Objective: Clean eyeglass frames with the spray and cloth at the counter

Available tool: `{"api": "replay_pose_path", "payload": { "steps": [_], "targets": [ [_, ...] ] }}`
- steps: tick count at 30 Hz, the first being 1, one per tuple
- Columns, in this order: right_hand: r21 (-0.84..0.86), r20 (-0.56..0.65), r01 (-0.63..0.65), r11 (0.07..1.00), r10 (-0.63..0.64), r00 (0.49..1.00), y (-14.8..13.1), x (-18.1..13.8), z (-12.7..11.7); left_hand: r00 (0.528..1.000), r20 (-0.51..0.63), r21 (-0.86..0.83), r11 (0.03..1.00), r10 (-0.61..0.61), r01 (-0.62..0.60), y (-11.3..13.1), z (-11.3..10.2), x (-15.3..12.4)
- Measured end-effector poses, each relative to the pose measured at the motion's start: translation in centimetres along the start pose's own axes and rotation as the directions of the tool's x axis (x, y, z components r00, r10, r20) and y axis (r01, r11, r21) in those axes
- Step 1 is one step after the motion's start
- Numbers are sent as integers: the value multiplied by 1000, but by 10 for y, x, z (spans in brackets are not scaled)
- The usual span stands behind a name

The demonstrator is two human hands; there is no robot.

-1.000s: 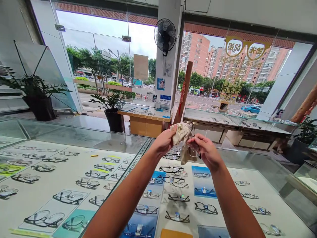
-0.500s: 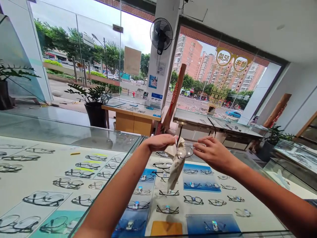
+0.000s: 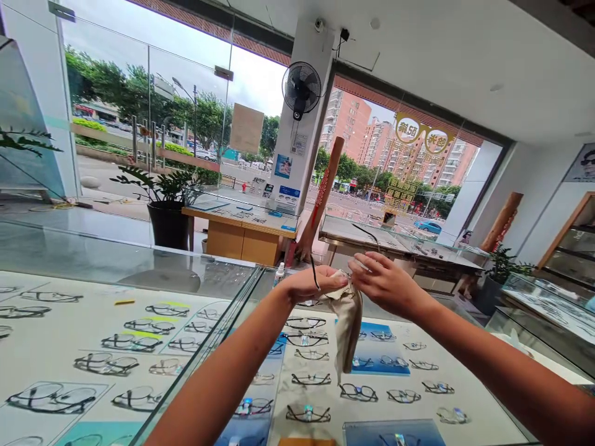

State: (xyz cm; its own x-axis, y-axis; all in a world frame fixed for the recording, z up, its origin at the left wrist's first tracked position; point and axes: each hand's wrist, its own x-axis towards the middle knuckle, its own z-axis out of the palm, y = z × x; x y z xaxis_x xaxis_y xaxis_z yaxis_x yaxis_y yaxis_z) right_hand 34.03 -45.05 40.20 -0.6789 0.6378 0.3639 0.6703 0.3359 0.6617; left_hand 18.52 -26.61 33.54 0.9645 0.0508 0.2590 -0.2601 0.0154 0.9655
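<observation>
My left hand [image 3: 312, 282] is closed, its thumb pressing a beige cleaning cloth [image 3: 348, 331] around a pair of eyeglasses. One dark temple of the eyeglasses [image 3: 313, 271] sticks up beside that hand, while the other rises above my right hand [image 3: 385, 282]. The fingers of my right hand are bent and pinched at the eyeglasses' front, touching the cloth's upper end. Cloth and fingers hide the lenses. The loose part of the cloth hangs down over the glass display counter [image 3: 223, 347]. Both hands are held above the counter.
Several spectacle frames [image 3: 308, 412] lie in rows under the counter's glass, some on blue panels [image 3: 395, 430]. A small white bottle [image 3: 279, 274] stands behind my left wrist. Farther off are a wooden cabinet [image 3: 232, 240], a potted plant [image 3: 170, 223] and a leaning wooden post [image 3: 325, 186].
My right hand has closed in on the eyeglasses and meets the left at the cloth. A lens that showed between the hands is now covered. The view has tilted up slightly.
</observation>
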Motion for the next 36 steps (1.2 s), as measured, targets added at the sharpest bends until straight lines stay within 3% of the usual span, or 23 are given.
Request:
{"api": "replay_pose_path", "payload": {
  "steps": [2, 3, 4, 5, 7, 9, 11, 13, 15, 18, 21, 29, 34, 36],
  "targets": [
    [-8, -110, -143, 990, 141, 984, -2, 0, 2, 995, -72, -40, 997, 68, -71, -2, 1, 3],
    [24, -179, -262, 965, 262, 948, -3, -1, 3, 990, -107, -57, 993, 96, -103, -2, 1, 4],
    [95, -240, -397, 913, 408, 881, -5, -1, 6, 983, -142, -69, 990, 116, -126, -3, 2, 5],
    [214, -270, -520, 827, 561, 782, -6, -1, 10, 977, -173, -74, 987, 127, -142, -3, 3, 6],
    [544, -179, -623, 562, 804, 568, -7, 1, 22, 963, -232, -71, 985, 134, -154, -2, 6, 9],
    [820, 41, -522, 236, 885, 465, -7, 6, 39, 944, -296, -57, 984, 145, -169, -2, 10, 12],
    [932, 199, -360, -35, 880, 432, -7, 12, 58, 917, -361, -41, 980, 167, -195, -3, 14, 15],
    [953, 275, -233, -193, 875, 400, -8, 18, 75, 894, -409, -17, 978, 185, -210, -4, 16, 17],
    [946, 323, -149, -287, 866, 381, -9, 23, 88, 883, -432, 8, 980, 184, -200, -7, 17, 18],
    [941, 337, -84, -329, 870, 359, -11, 26, 99, 895, -418, 17, 986, 156, -164, -10, 13, 17],
    [954, 298, -78, -289, 896, 328, -10, 27, 102, 928, -353, 9, 992, 124, -129, -11, 10, 15],
    [956, 291, -107, -272, 854, 432, -13, 19, 85, 888, -447, 66, 994, 103, -83, -8, 21, 19],
    [940, 330, -61, -336, 852, 406, -12, 15, 85, 942, -324, -51, 993, 85, -107, -6, 20, 12],
    [935, 341, -52, -350, 852, 398, -12, 16, 85, 942, -323, -56, 992, 90, -114, -6, 19, 10]
  ]
}}
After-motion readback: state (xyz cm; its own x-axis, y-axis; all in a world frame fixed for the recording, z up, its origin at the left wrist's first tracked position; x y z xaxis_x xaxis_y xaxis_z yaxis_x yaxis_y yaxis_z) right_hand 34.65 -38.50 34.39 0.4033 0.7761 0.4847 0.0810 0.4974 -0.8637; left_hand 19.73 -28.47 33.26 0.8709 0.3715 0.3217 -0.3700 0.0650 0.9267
